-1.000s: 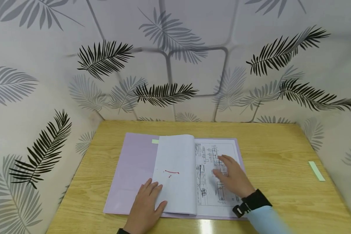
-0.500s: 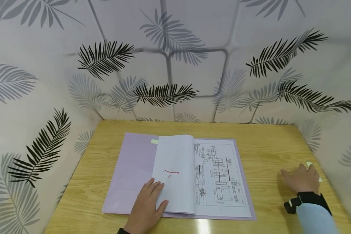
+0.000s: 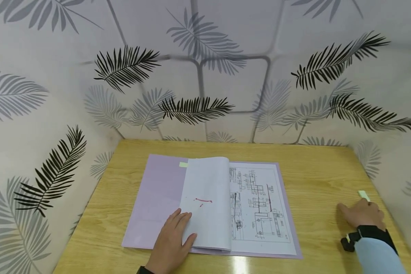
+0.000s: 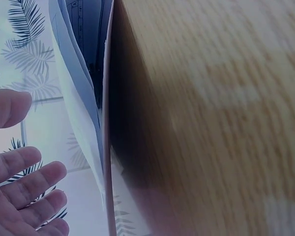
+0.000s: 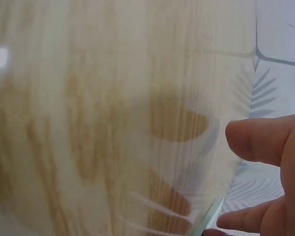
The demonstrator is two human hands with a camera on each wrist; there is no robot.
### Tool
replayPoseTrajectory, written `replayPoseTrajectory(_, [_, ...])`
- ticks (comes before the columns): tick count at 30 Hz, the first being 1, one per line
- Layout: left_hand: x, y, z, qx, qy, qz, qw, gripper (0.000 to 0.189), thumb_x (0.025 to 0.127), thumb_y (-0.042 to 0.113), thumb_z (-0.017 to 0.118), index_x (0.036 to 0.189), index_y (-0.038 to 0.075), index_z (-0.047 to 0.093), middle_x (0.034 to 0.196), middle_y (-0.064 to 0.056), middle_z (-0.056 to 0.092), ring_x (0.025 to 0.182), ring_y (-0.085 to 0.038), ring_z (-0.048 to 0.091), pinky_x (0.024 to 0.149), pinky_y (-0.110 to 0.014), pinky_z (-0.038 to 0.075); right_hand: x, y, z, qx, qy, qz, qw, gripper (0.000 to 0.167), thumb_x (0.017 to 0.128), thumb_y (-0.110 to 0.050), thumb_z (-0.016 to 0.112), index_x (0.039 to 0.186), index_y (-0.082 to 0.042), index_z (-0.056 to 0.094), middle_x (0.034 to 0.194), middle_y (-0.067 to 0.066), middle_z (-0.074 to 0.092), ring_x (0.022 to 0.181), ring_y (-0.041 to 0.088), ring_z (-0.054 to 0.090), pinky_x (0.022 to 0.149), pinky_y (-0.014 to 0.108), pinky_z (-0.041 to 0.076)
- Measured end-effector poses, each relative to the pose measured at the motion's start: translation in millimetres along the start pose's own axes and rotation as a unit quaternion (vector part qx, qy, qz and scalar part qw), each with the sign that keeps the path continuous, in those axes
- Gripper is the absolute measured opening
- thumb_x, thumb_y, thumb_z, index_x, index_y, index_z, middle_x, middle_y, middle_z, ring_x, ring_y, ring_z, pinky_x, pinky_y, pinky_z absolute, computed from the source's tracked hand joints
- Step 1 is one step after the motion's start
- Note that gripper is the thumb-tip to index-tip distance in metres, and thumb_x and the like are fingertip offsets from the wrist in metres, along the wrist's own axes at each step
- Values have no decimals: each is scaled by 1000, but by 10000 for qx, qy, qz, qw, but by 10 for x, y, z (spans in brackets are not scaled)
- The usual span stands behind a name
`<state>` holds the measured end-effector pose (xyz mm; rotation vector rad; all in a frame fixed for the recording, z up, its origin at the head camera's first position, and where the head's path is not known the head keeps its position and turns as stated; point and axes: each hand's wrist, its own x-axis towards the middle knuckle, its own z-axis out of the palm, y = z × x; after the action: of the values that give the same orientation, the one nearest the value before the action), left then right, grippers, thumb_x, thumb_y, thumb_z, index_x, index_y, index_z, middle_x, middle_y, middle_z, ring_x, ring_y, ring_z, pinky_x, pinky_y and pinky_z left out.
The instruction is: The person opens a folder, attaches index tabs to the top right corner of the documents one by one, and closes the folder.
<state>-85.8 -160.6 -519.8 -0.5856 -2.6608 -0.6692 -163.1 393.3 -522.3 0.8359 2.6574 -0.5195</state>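
A purple folder [image 3: 154, 201] lies spread on the table, holding a white sheet [image 3: 209, 179] with a red pen mark and a technical drawing page [image 3: 281, 179] at its right. My left hand [image 3: 171, 241] rests with extended fingers across the folder and the white sheet's lower left edge. In the left wrist view, the sheets lift slightly near their edge. Out to the right, my right hand [image 3: 363, 215] is over the table beside a pale green strip [image 3: 364, 195], partly covering it. In the right wrist view, the thumb stands apart from the strip [image 5: 209, 216] and the fingertips reach its end.
A small pale green tab [image 3: 183, 164] sticks at the folder's upper part, beside the white sheet. The wooden table [image 3: 315, 167] meets a leaf-patterned backdrop [image 3: 226, 76] behind and at both sides.
My right hand has moved from above the drawing page rightward to the green strip, then slightly back toward me. My left hand stays on the folder.
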Motion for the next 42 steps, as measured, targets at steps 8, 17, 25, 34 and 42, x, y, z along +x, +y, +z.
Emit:
replayPoseTrajectory(8, [54, 17, 6, -74, -3, 151, 9999, 50, 84, 27, 74, 127, 6, 59, 122, -7, 62, 125, -31, 50, 98, -45, 44, -125, -48, -4, -35, 258, -732, 9970, 58, 94, -32, 49, 125, 16, 43, 107, 38, 47, 90, 49, 48, 67, 54, 44])
replayPoseTrajectory(17, [77, 49, -29, -218, -114, 80, 9997, 48, 86, 28, 73, 127, 6, 60, 125, -5, 61, 127, -29, 49, 99, -45, 43, -294, -134, 79, 325, 488, -971, 9935, 35, 88, -19, 59, 107, 10, 54, 83, 21, 56, 70, 32, 51, 54, 37, 38])
replayPoseTrajectory(25, [91, 47, -48, -329, 66, 272, 9991, 44, 85, 24, 73, 124, 6, 62, 122, -4, 62, 122, -29, 52, 97, -43, 45, -477, -366, 206, 882, 685, -1626, 9804, 36, 91, -18, 57, 114, 9, 49, 95, 25, 59, 77, 30, 56, 58, 34, 41])
replayPoseTrajectory(34, [129, 117, -16, -510, 333, 465, 9971, 39, 84, 19, 73, 119, 6, 64, 118, -3, 62, 118, -25, 55, 92, -40, 49, -1042, -1080, 397, 2573, -355, -2712, 9268, 36, 96, -15, 59, 128, 1, 55, 111, 17, 63, 90, 22, 63, 72, 27, 54])
replayPoseTrajectory(42, [210, 283, 40, -785, 280, 729, 9939, 39, 84, 21, 73, 119, 7, 63, 118, -2, 62, 116, -21, 55, 88, -37, 51, -1473, -1454, 628, 3197, -1520, -2848, 8908, 27, 90, -11, 66, 116, -3, 66, 112, 9, 65, 90, 20, 62, 77, 31, 52])
